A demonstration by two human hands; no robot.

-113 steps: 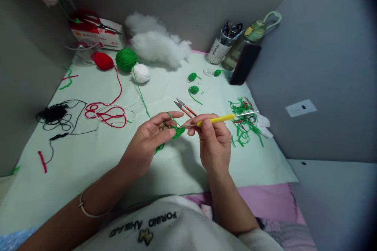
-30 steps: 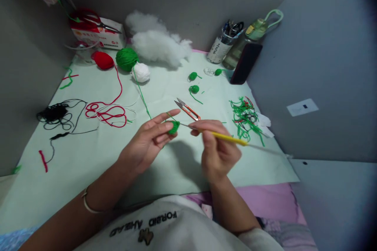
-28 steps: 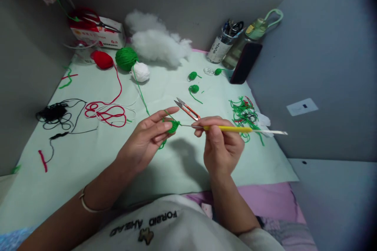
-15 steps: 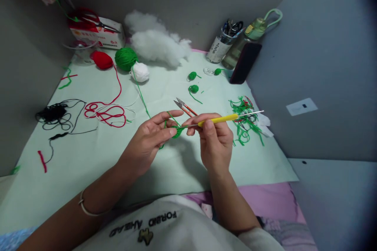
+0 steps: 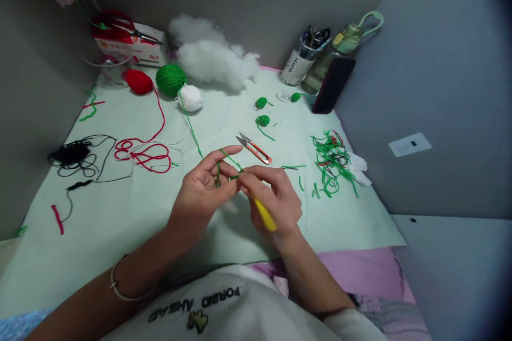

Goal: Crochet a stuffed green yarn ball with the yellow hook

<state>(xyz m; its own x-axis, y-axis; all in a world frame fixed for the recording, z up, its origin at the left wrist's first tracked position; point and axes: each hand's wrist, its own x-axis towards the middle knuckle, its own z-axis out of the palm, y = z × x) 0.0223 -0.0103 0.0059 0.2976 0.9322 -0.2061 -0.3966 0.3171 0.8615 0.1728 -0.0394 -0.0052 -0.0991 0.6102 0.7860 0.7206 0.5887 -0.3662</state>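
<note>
Hands are tog. at the fingertips rn. Left hand [image 5: 200,184] pinches a small green yarn piece [image 5: 234,176], mostly hidden btwn the fingers, and right hand [image 5: 276,202] is clamped on a slim tool with a yellow handle [image 5: 265,214], tip hidden, prob. for close control. Thin green yarn strand [image 5: 230,158] loops over the left index, for tension imo, and trails to a round green yarn ball [image 5: 170,80] well beyond the left hand, prob. so it feeds w/o snagging. Orange-handled metal snips [image 5: 252,143] lie just past the fingertips, likely for quick reach. Tangled green, red + black yarn scraps [image 5: 334,162] sit right of the right hand, prob. to avoid clutter.
</note>
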